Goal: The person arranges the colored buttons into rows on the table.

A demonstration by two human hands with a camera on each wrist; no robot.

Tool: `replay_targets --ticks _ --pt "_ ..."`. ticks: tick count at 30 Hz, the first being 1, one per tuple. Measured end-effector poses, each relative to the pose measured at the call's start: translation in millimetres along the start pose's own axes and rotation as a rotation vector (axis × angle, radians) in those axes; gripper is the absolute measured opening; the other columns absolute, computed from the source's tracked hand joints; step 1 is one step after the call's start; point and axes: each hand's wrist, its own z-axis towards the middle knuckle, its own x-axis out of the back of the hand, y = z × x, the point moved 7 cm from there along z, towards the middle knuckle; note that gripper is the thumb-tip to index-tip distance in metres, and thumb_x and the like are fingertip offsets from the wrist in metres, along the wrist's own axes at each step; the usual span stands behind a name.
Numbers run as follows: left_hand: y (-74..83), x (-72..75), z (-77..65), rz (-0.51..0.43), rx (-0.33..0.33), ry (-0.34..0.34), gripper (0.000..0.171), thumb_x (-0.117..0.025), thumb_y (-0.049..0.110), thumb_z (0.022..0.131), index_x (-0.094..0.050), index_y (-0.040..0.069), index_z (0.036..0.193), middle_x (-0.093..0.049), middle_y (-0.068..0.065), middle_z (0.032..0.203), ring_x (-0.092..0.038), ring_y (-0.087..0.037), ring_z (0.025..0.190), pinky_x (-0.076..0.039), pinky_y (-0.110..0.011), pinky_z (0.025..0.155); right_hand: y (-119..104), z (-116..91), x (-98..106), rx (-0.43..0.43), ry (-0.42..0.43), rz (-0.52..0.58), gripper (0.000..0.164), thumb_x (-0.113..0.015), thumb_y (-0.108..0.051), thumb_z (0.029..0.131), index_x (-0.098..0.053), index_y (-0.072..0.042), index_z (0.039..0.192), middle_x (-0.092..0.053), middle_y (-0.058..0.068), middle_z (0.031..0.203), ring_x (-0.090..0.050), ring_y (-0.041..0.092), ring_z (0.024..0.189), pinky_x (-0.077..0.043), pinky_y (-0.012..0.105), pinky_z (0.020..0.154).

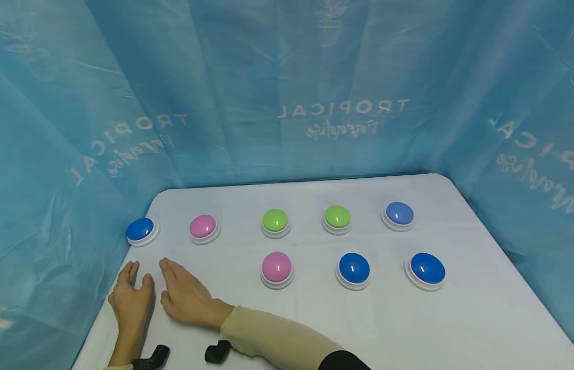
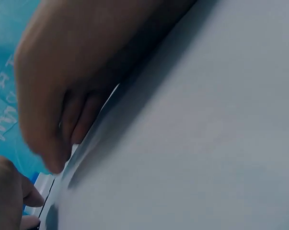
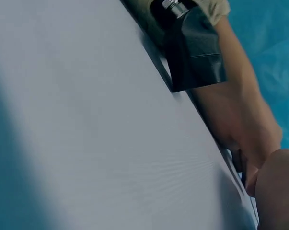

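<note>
My left hand is at the front left of the white table, its fingers reaching forward and slightly bent, its thumb apart from them. Just to its right lies my right hand, palm side down, with fingertips pointing toward the left. A narrow gap separates the two hands, and I see no object in either. In the left wrist view, the right hand looms large above the left hand. The right wrist view shows the left hand behind the near right hand. The nearest button is a blue one, beyond the left fingertips.
On the white tabletop stand more domed buttons: a pink one, a green one and several others in green, pink and blue. A blue curtain with mirrored lettering encloses the far side and both flanks.
</note>
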Motion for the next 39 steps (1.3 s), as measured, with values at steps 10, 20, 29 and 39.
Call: replay_targets --ticks 10,20,29,39 --pt "5.8 -10.7 17.1 -0.063 0.024 0.046 0.062 -0.056 0.010 0.099 -0.039 -0.013 0.155 -0.049 -0.033 0.153 -0.033 -0.051 0.152 -0.013 -0.067 0.126 14 36 -3 -0.069 -0.025 0.067 0.066 -0.051 -0.022 0.105 -0.028 -0.001 0.164 -0.035 0.010 0.171 -0.034 0.014 0.158 -0.024 0.018 0.127" --pt "-6.7 -7.6 30.7 -0.038 0.137 0.067 0.068 -0.058 0.013 0.098 -0.036 -0.012 0.157 -0.046 -0.032 0.156 -0.033 -0.057 0.149 -0.016 -0.066 0.125 11 59 -15 -0.033 -0.078 0.118 0.076 -0.055 -0.020 0.102 -0.019 0.000 0.166 -0.025 0.011 0.175 -0.027 0.016 0.161 -0.019 0.017 0.127" --pt "-0.5 -18.0 34.9 -0.048 0.095 0.069 0.071 -0.062 0.012 0.096 -0.035 -0.014 0.156 -0.047 -0.032 0.154 -0.037 -0.051 0.150 -0.017 -0.063 0.126 20 75 -21 -0.136 -0.040 0.183 0.072 -0.047 -0.023 0.107 -0.015 0.001 0.166 -0.020 0.018 0.175 -0.023 0.025 0.163 -0.019 0.025 0.131" --pt "9.4 -28.5 46.7 -0.046 0.078 0.052 0.070 -0.063 0.011 0.097 -0.036 -0.010 0.157 -0.047 -0.028 0.156 -0.043 -0.046 0.148 -0.020 -0.058 0.128 37 90 -18 -0.226 -0.025 0.165 0.079 -0.054 -0.027 0.105 -0.013 0.001 0.167 -0.020 0.016 0.176 -0.020 0.023 0.164 -0.019 0.027 0.131"
